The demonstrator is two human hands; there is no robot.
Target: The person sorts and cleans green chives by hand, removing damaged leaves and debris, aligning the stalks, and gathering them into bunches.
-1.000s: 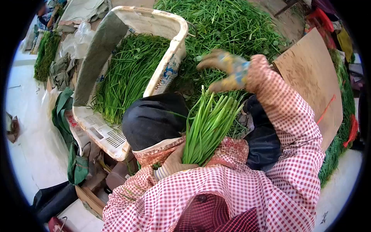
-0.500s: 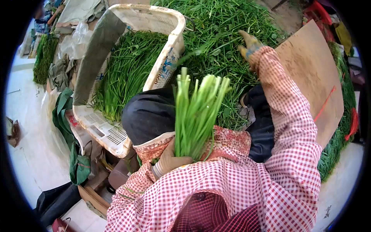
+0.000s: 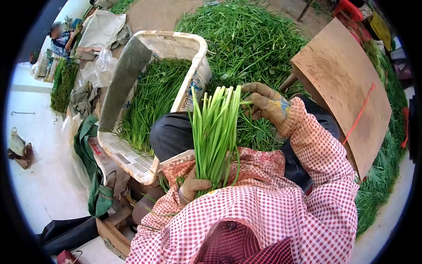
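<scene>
A bunch of garlic chives [image 3: 215, 136] stands upright in front of my chest, its pale cut ends at the top. My left hand [image 3: 193, 185], in a tan work glove, is closed around the lower, leafy part. At the upper right of the bunch is my right hand [image 3: 266, 105], gloved too, with its fingers curled in and a short green stalk showing at the fingertips. Beyond it lies a large heap of loose greens [image 3: 246, 39]. A white plastic crate [image 3: 200, 61] on its side, left of my knee, holds more chives [image 3: 154, 97].
To the right, a brown board [image 3: 347, 88] with red string leans over more greens [image 3: 378, 198]. Green cloth [image 3: 88, 154] and plastic sheeting lie left of the crate. Another person [image 3: 61, 42] sits at the far upper left; a red stool [image 3: 349, 9] stands upper right.
My right hand has come back from over the heap to the top of the bunch, its fingers now curled. The left hand still holds the bunch. The view has shifted slightly.
</scene>
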